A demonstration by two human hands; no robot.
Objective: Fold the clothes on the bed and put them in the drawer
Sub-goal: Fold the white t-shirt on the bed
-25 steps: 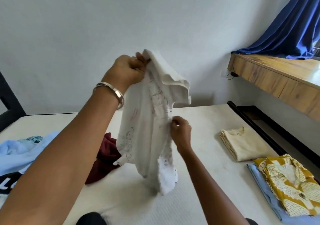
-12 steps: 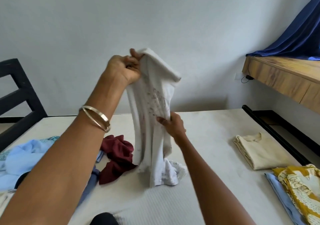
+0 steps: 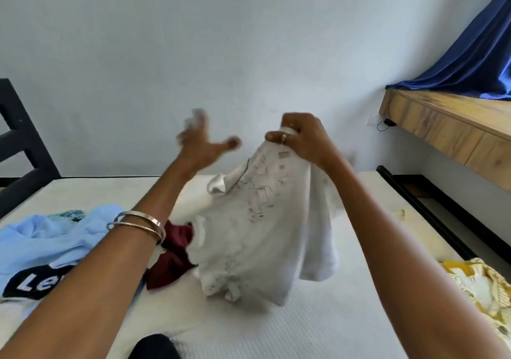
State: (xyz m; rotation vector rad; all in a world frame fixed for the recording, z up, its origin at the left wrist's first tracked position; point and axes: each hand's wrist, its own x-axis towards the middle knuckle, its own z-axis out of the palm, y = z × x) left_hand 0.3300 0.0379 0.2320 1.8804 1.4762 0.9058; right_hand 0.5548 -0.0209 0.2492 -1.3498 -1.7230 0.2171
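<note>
A right hand (image 3: 301, 140) bunches the top edge of a white printed T-shirt (image 3: 257, 231) in curled fingers, holding it up over the bed (image 3: 276, 331) while its hem trails on the mattress. The left hand (image 3: 204, 143) hangs beside it with fingers spread, gripping nothing and blurred by motion. The shirt looks light, limp and thin, likely to collapse unless taken at both shoulder seams and laid flat. Unfolded clothes wait at the left: a maroon garment (image 3: 174, 259), partly behind the shirt, and a light blue garment (image 3: 55, 237) over a black lettered one (image 3: 36, 281). A yellow patterned shirt (image 3: 481, 284) is cut off at the right edge. The wooden ledge (image 3: 448, 121) may hold the drawer, though no handle shows.
</note>
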